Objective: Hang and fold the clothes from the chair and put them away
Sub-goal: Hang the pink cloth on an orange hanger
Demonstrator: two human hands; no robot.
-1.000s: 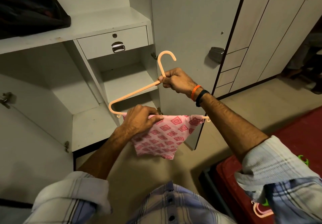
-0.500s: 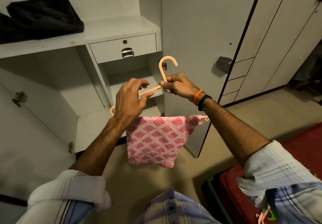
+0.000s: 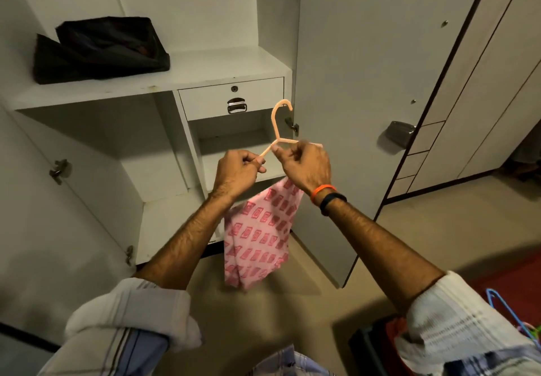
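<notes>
I hold the peach plastic hanger [image 3: 277,129] up in front of the open wardrobe, one hand on each sloping arm just below the neck. My left hand [image 3: 238,172] is curled into a loose fist, thumb and forefinger pinching the left arm of the hanger where it slopes down toward me. My right hand [image 3: 306,166] is curled round the right arm, fingers folded over it, so that most of that side is hidden behind my knuckles (only a short tip pokes out past them). The hook stands upright above both hands, its open end turned to the right, in front of the drawer [image 3: 231,101] and the small shelf opening beneath it.

The pink patterned cloth [image 3: 257,235] hangs from the hanger below my hands, draped down between my forearms, its lower edge clear of the floor. Where exactly it sits on the bar I cannot tell, as my hands cover it.

On my right wrist sit an orange band [image 3: 323,190] and a dark one beside it. On the upper shelf [image 3: 205,71], well to the left, lies a dark folded bundle [image 3: 99,49]. The wardrobe door [image 3: 366,82] stands open to the right of the hanger. At the lower right edge a blue hanger [image 3: 503,307] shows beside my sleeve.
</notes>
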